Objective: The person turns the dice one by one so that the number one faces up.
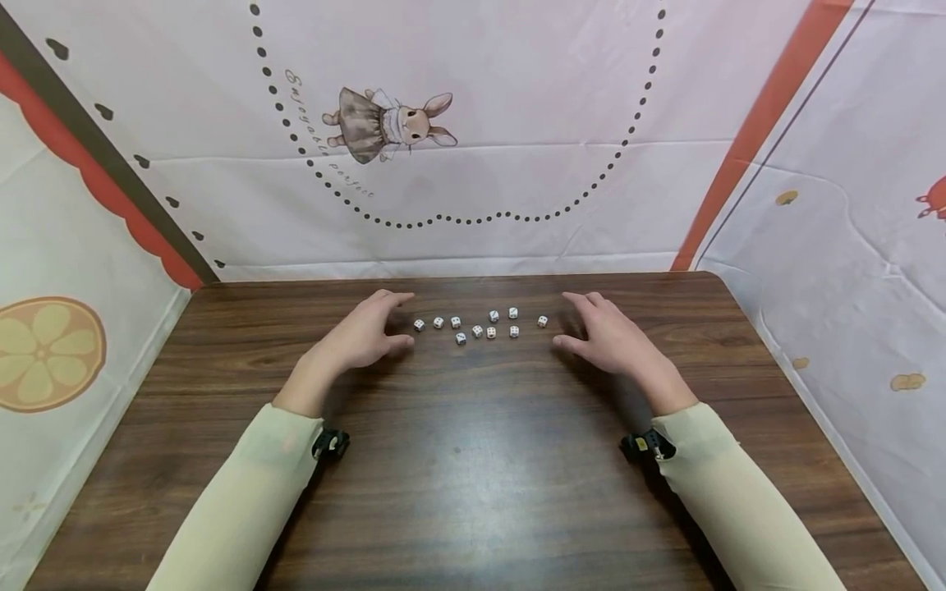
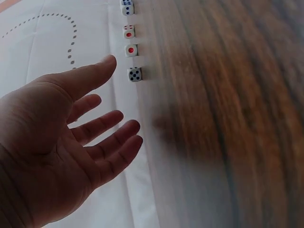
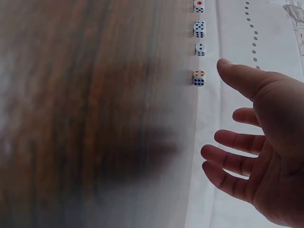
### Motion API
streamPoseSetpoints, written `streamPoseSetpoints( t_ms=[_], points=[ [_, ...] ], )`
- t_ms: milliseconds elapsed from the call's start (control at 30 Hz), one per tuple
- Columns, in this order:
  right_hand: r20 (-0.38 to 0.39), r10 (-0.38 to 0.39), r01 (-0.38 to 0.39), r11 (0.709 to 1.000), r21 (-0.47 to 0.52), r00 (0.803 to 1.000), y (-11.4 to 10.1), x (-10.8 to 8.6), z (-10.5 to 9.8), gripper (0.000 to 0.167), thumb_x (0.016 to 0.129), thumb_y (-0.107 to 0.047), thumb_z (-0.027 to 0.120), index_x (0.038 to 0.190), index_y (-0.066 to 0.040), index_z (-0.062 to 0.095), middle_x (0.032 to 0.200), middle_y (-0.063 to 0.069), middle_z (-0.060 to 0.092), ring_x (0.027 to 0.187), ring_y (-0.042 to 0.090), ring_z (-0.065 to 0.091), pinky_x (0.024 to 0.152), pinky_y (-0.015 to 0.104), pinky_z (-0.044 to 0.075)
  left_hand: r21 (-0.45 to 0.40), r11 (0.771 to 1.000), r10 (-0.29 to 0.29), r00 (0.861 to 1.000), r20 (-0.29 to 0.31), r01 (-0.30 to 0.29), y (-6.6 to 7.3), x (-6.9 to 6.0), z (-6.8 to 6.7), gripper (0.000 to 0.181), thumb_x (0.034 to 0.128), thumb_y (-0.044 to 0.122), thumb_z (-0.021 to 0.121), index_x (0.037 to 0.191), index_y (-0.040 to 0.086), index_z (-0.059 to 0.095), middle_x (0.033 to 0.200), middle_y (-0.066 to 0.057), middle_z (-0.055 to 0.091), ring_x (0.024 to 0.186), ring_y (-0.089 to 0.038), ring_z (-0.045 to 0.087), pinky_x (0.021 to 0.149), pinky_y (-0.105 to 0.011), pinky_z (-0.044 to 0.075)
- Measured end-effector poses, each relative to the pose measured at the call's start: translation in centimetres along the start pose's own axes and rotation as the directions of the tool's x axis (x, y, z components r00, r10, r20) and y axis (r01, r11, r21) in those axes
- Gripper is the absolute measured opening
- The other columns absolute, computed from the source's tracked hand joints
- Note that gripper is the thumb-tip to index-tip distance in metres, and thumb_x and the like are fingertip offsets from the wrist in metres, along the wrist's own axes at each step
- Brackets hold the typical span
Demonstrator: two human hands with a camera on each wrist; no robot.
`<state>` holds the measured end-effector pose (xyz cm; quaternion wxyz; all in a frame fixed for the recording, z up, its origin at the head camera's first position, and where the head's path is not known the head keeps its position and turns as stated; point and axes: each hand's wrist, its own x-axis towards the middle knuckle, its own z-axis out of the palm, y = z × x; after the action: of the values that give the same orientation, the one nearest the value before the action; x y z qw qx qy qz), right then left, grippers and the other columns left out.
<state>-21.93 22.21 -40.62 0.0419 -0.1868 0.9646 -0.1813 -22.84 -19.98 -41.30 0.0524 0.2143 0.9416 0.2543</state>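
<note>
Left hand [image 1: 365, 332] wide, thumb and fingers apart with nothing between them, poised just beside the leftmost die [image 1: 419, 326]! Across the counter [image 1: 458, 460], the right hand [image 1: 612, 335] mirrors it, just as wide and just as bare, facing the rightmost die [image 1: 543, 321]. And between the two, there they are: ten dice [image 1: 491, 333], strung loosely near the far edge, about midway between the far corners, some sitting slightly nearer the front edge. The left wrist view catches five dark pips on the closest die; the right one shows red pips and blue on its own.

How to handle these well? Any pinch on such little cubes asks for thumb and fingertip low to the wood, squarely on opposite flat faces. Beware the middle: neighbours sit close there, and a careless finger could knock one rolling. The rightmost, well apart, looks the easier mark.
</note>
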Motion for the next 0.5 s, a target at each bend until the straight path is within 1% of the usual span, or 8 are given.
streamPoseSetpoints(
  t_ms=[167,233,400,500],
  points=[
    [0.001,-0.014,0.014,0.999,0.045,1.0,-0.1,0.6,0.3,0.081,0.1,-0.038,0.075,0.162,-0.002,0.037,0.148,0.025,0.049,0.127,0.039,0.054,0.108,0.059,0.042,-0.041,0.999,0.001,1.0,0.006,0.0,-0.4,0.6,0.3,0.068,0.098,0.019,0.08,0.156,0.001,0.048,0.142,-0.021,0.056,0.12,-0.038,0.061,0.103,-0.054,0.048],
    [0.003,-0.015,0.015,0.998,0.059,1.0,-0.1,0.7,0.4,0.078,0.101,-0.036,0.075,0.161,-0.001,0.038,0.147,0.025,0.05,0.124,0.038,0.056,0.107,0.058,0.043,-0.053,0.999,-0.001,1.0,0.003,0.001,-0.5,0.8,0.4,0.066,0.098,0.018,0.079,0.154,0.0,0.05,0.139,-0.021,0.058,0.118,-0.038,0.062,0.102,-0.053,0.05],
    [-0.005,-0.019,0.019,0.997,0.077,1.0,0.0,1.2,0.6,0.074,0.101,-0.033,0.075,0.158,0.0,0.042,0.143,0.024,0.052,0.121,0.037,0.058,0.105,0.057,0.045,-0.066,0.998,-0.006,1.0,-0.008,0.006,-0.8,1.3,0.5,0.059,0.0974,0.017,0.08,0.149,-0.001,0.057,0.133,-0.02,0.062,0.114,-0.037,0.063,0.1,-0.052,0.05],
    [-0.014,-0.027,0.028,0.995,0.091,1.0,0.1,1.4,0.7,0.071,0.1,-0.03,0.076,0.156,0.001,0.045,0.139,0.024,0.055,0.116,0.037,0.061,0.101,0.055,0.047,-0.064,0.998,-0.006,1.0,-0.004,0.006,-1.1,1.8,0.6,0.054,0.0974,0.016,0.08,0.146,0.0,0.06,0.132,-0.019,0.064,0.112,-0.035,0.063,0.097,-0.051,0.05]
  ],
)
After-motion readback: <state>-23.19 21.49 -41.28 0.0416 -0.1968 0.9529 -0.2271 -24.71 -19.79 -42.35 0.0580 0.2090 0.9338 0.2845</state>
